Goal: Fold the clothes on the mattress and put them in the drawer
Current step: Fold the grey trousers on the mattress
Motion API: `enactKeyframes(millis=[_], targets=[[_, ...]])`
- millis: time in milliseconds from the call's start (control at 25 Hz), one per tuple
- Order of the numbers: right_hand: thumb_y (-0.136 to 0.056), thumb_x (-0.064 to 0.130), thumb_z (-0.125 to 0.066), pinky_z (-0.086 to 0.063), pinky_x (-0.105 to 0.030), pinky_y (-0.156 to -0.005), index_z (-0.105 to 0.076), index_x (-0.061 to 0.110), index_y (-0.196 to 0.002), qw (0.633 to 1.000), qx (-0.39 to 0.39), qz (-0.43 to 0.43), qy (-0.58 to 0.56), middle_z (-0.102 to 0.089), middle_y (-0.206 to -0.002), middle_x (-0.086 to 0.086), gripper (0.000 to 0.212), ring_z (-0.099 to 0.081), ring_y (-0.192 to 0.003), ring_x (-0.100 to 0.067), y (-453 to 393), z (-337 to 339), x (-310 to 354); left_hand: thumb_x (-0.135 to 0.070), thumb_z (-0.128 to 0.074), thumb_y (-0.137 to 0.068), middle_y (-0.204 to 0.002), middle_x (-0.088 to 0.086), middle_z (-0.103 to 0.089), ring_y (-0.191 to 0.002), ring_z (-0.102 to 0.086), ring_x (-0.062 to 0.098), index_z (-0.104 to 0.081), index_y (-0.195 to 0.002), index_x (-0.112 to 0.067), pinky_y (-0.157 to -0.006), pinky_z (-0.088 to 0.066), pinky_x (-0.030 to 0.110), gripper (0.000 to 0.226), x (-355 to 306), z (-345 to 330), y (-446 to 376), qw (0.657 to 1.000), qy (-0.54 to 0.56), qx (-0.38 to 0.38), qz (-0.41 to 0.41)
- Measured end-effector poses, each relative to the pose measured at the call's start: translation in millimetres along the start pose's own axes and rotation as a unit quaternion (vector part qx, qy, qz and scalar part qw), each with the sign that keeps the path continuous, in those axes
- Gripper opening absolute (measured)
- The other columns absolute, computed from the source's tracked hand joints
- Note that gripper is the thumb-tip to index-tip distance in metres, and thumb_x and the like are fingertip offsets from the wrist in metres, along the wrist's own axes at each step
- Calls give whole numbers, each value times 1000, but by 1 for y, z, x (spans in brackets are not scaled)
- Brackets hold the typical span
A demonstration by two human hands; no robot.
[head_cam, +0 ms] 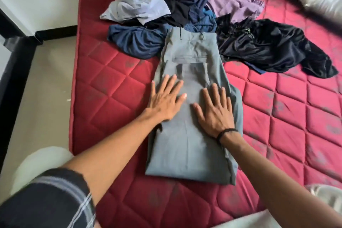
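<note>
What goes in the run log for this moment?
step: folding | item: grey trousers on mattress | left hand: flat on them | right hand: flat on them | clothes pile: unfolded

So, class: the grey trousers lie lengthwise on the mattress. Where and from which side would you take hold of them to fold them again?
Probably at the near bottom edge of the grey trousers, from the person's side. That edge lies straight and free of the clothes pile, while both hands rest flat mid-length.

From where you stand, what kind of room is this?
Probably a bedroom: a bare red quilted mattress lies by a tiled floor, with a pile of clothes on it and both hands flat on grey trousers.
</note>
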State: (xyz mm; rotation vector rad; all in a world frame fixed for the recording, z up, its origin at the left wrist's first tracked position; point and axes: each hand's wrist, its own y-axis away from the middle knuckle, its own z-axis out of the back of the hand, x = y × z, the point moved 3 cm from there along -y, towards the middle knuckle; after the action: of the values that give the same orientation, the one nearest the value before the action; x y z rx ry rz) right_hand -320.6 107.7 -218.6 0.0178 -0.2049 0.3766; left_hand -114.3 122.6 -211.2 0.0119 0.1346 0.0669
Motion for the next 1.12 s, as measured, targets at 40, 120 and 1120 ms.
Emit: enactKeyframes(millis=[40,120,1120], targets=[[-96,70,-19,-12,-54,-126,-24,25,-162,1000,11,-24,-9,-11,-172,-8,80,-8,-158,-35,0,5,-5,-61,-26,-104,-173,-3,-7,-159,4,23,-22,-163,-28,-123,-3,67,68,-2,10,-2,999,23,24,37],[-95,69,-15,-15,-53,-126,-24,24,-163,999,20,-30,-37,-15,-171,-10,82,-12,-157,-36,18,9,-5,-66,-26,-102,-173,-1,-1,-159,10,25,-19,-163,-27,-124,2,65,73,-15,22,19,994,78,24,65],[-67,42,-90,-30,-30,-77,-48,28,-49,959,-31,-151,-240,-60,-83,-7,48,-52,-95,-29,173,25,-37,-55,-76,-86,-51,-6,-47,-40,-36,10,-61,-79,-18,-43,-33,21,41,11,25,236,838,435,204,256]])
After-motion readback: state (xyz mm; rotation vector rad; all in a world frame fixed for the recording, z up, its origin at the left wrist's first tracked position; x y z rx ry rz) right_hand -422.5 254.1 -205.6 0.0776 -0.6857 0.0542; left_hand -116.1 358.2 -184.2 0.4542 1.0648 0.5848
